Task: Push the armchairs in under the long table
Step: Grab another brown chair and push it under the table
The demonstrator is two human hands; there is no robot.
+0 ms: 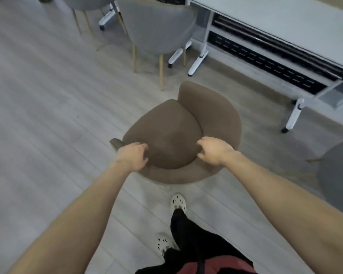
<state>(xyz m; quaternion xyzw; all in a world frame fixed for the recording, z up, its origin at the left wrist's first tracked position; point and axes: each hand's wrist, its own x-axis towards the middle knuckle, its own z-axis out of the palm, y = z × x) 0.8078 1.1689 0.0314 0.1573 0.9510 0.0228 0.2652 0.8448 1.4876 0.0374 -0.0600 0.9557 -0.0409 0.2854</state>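
Starting nearest: white clogs [178,202] are planted on the pale plank floor [38,115], just behind the brown armchair [166,133]. Left hand [132,157] is laid on the near-left end of the curved back rim, with fingers and thumb curled round it. Right hand [216,151] is held at the rim's near-right side, fingers bent claw-like and slightly spread; whether the fabric is touched cannot be told. The armchair is stood on open floor, well apart from the long table [285,22]. Its open front is turned up-left, and its back is wrapped toward the person and the table side.

Risks, as judged: with only one hand firmly set, the chair could be swung round rather than pushed straight. If it is driven forward unturned, the back rather than the seat would be brought against the table. The white wheeled table leg [198,60] could be struck and the table rolled.

Around: a grey armchair [156,30] is noted just beside that leg, close to the likely path. A second white leg [294,115] is set nearer, off to the right. Another grey chair [336,175] is cut off at the right edge.
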